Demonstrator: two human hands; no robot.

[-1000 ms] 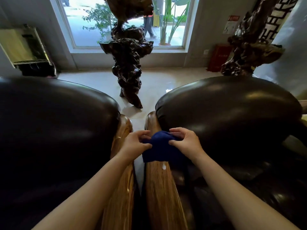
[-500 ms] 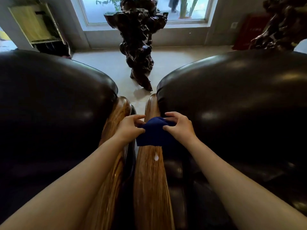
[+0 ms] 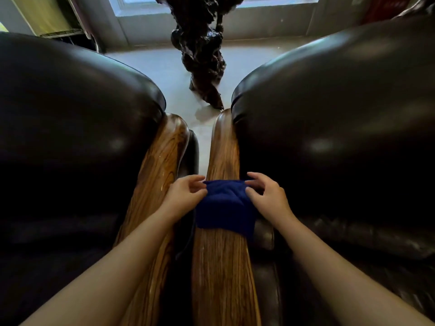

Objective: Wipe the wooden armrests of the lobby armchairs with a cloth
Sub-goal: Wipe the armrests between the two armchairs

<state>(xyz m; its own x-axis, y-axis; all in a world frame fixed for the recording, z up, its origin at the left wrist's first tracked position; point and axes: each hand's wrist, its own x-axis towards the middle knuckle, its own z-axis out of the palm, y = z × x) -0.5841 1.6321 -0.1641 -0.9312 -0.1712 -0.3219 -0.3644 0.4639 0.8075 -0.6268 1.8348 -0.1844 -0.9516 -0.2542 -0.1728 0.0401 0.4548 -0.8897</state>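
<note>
A dark blue cloth (image 3: 224,208) lies draped across the glossy wooden armrest (image 3: 222,267) of the right armchair. My left hand (image 3: 182,196) pinches the cloth's left edge and my right hand (image 3: 267,198) pinches its right edge, fingers curled over the far corners. Beside it runs the wooden armrest (image 3: 155,170) of the left armchair, partly hidden under my left forearm. A narrow gap separates the two armrests.
Dark leather backrests bulge on both sides, the left armchair (image 3: 70,118) and the right armchair (image 3: 334,114). A gnarled dark wood sculpture (image 3: 202,50) stands on the pale floor beyond the armrests, before a window. A metal stand (image 3: 58,24) sits at the far left.
The cloth and both hands have slid toward me along the right armrest, baring more wood beyond them. My view has tilted further down.
</note>
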